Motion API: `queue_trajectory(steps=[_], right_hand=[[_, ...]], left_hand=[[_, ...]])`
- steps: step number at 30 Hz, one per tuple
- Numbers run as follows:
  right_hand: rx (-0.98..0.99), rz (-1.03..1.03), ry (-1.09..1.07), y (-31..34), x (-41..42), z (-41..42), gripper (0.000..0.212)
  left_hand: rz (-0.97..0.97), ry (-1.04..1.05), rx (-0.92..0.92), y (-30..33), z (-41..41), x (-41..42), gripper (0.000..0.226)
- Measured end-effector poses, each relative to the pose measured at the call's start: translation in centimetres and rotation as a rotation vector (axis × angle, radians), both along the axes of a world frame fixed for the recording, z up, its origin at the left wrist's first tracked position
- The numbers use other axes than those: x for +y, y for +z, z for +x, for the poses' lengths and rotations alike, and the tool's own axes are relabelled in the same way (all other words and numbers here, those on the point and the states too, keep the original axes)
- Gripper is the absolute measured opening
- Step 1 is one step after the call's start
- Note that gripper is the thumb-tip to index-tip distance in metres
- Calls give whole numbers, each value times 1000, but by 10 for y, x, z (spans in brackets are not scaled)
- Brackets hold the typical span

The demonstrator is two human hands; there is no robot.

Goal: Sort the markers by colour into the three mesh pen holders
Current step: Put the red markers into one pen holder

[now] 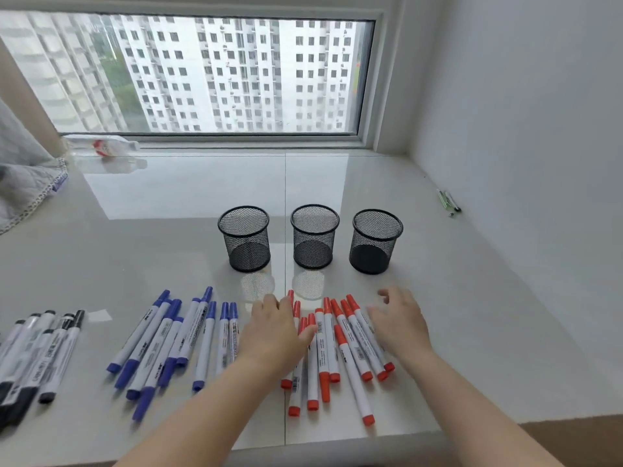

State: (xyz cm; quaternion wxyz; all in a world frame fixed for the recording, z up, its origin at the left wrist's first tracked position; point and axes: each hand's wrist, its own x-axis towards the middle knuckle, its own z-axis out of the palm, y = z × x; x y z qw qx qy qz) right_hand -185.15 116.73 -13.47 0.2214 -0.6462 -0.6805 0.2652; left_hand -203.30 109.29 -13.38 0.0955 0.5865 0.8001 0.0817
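All three mesh pen holders stand empty. Black markers, blue markers and red markers lie grouped by colour on the desk. Left hand and right hand flank the red group, fingers relaxed, gripping nothing. Every marker remains to be loaded.

We find no text that can be read with certainty. The red markers, blue markers and black markers carry dark printed lettering and small barcode-like blocks on their white barrels, all too small and blurred to make out. The bottle bears a red-and-white label, likewise illegible.
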Motion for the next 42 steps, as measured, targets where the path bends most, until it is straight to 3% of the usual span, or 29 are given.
queue_trajectory(steps=[4,13,24,35,40,42], right_hand=[[-135,103,180,-6,-40,0,38],[-273,27,154,-6,-41,-6,49],[-334,28,93,-10,-33,-12,45],[-447,31,43,-12,-27,-16,44],[-419,-30,51,-8,-15,-13,38],[-376,-43,67,-7,-10,-9,35]], left_hand=[[21,41,-83,-7,13,-13,69],[64,112,-156,-9,11,-20,42],[4,155,-70,-15,12,-13,58],[66,198,-143,-16,8,-10,39],[44,272,-195,-14,4,-3,51],[46,320,-263,-11,-1,0,42]])
